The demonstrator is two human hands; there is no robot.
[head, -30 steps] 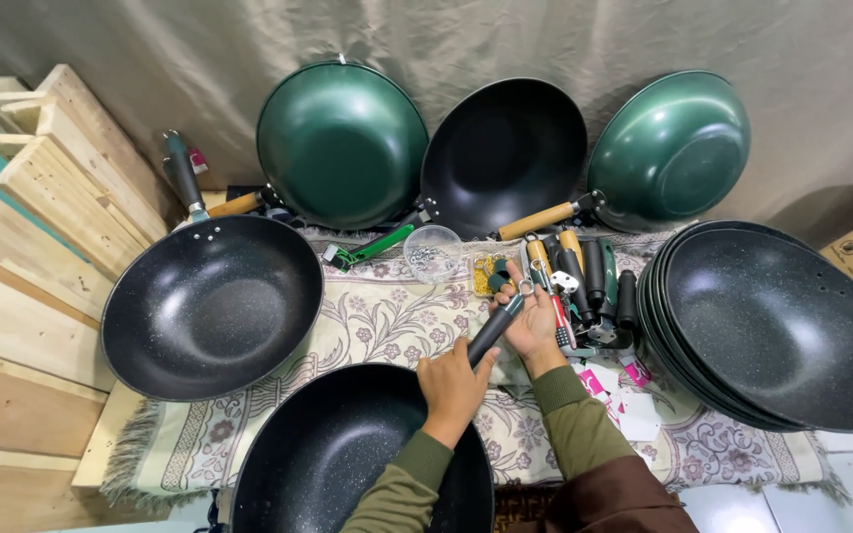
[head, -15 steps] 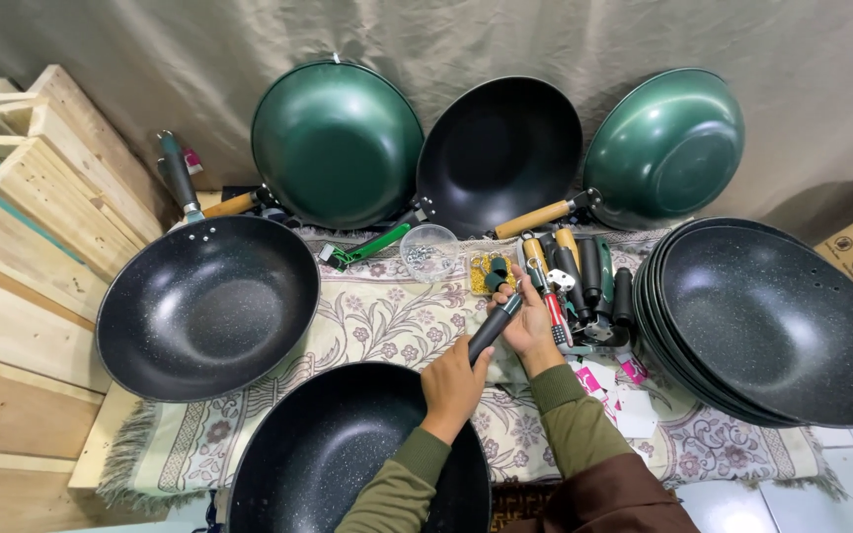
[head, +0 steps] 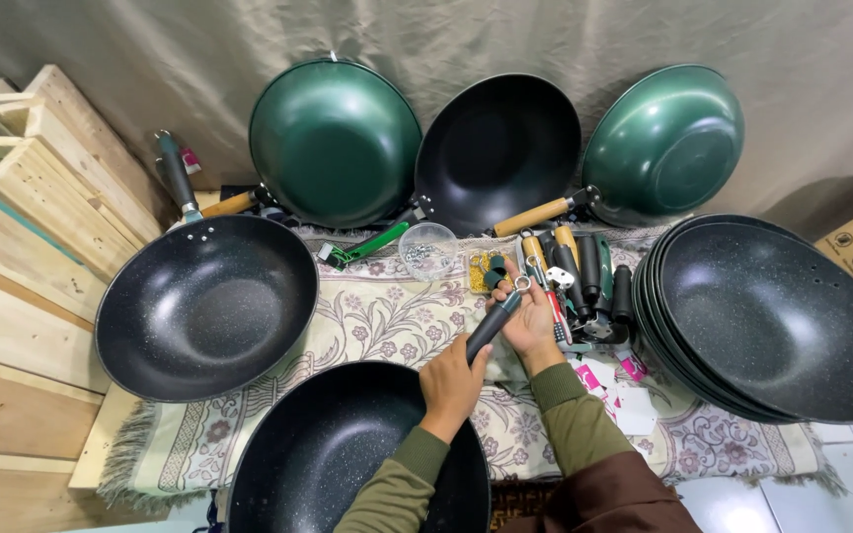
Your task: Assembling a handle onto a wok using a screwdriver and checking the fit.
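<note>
Since the earlier frames little has shifted — our view has only drifted slightly, and both hands keep their place over the patterned cloth [head: 377, 316]. Our left hand [head: 451, 380] is clenched around the lower end of a dark pan handle [head: 491, 328], which rises at a slant above the rim of the black pan [head: 338, 454] nearest us. Our right hand [head: 535, 321] meets the handle's upper end, its fingers [head: 513, 271] pinching a small metal ring fitting [head: 522, 283] there. Just beyond lies a row of spare handles [head: 584, 266], and a clear dish of small parts [head: 428, 247] sits to the left. We judge the fitting could slip loose — the pinch is light — and vanish into the cloth's pattern.
</note>
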